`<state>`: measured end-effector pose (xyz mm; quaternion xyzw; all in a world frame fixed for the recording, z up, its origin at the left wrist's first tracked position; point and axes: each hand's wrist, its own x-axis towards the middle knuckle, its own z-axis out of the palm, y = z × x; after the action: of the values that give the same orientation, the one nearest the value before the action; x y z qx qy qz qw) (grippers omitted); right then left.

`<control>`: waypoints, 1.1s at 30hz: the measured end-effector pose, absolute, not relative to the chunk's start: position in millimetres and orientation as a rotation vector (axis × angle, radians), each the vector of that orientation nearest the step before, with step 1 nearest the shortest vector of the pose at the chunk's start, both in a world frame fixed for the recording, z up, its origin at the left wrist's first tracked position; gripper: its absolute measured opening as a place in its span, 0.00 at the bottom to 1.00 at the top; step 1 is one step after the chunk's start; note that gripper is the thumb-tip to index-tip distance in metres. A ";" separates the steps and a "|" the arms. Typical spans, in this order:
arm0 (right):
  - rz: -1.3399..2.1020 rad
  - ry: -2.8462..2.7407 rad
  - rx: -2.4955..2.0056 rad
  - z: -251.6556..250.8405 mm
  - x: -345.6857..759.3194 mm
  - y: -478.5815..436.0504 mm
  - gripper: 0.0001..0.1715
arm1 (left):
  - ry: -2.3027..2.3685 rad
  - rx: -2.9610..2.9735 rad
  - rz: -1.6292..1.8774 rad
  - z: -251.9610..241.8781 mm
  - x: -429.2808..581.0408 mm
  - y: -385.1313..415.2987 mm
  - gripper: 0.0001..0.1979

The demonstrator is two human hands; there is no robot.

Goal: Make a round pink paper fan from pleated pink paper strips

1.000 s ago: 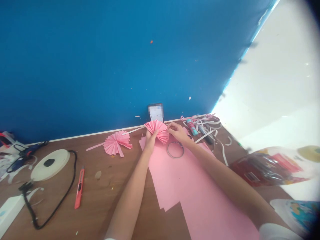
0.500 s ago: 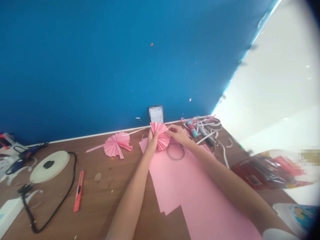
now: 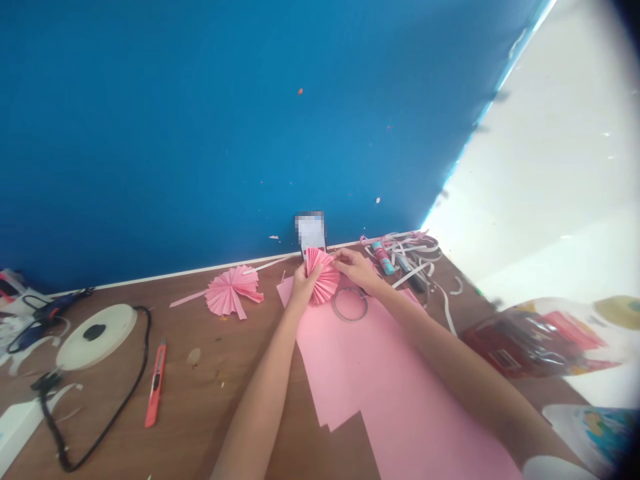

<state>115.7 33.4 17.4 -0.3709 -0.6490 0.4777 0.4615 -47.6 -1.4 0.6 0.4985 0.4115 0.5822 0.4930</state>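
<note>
A pleated pink paper fan (image 3: 325, 280) is held up over the far end of the pink sheet (image 3: 345, 373). My left hand (image 3: 303, 283) grips its left side, thumb across the folds. My right hand (image 3: 353, 265) is closed in a pinch at the fan's upper right edge; what lies between its fingertips is too small to make out. A grey ring (image 3: 351, 304) rests on the sheet just below my right hand. To the left, a second pleated pink rosette (image 3: 231, 292) with a paper strip lies on the brown table (image 3: 240, 360).
A red cutter (image 3: 156, 383), a white reel (image 3: 97, 337) and a black cable lie left. A phone (image 3: 311, 232) leans on the blue wall. Right are a glue tube (image 3: 383, 258), tangled paper strips (image 3: 425, 250) and a red plastic package (image 3: 530, 340).
The fan has turned and tilted slightly between my hands, and its left edge now stands more upright. The phone screen looks different. The whole view has shifted slightly.
</note>
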 end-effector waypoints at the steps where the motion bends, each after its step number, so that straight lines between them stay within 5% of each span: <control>1: 1.172 -1.602 -0.899 17.1 115.7 33.7 0.11 | 0.994 1.202 1.412 0.7 -47.6 -1.5 0.20; 33: 1.192 -1.779 -0.896 19.2 110.9 26.1 0.11 | 1.130 1.004 1.552 -8.1 -49.3 7.6 0.21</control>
<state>110.9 26.1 19.2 -0.3541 -0.7027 0.4709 0.3988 -49.3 7.6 -8.1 0.4095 0.4609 0.6328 0.4685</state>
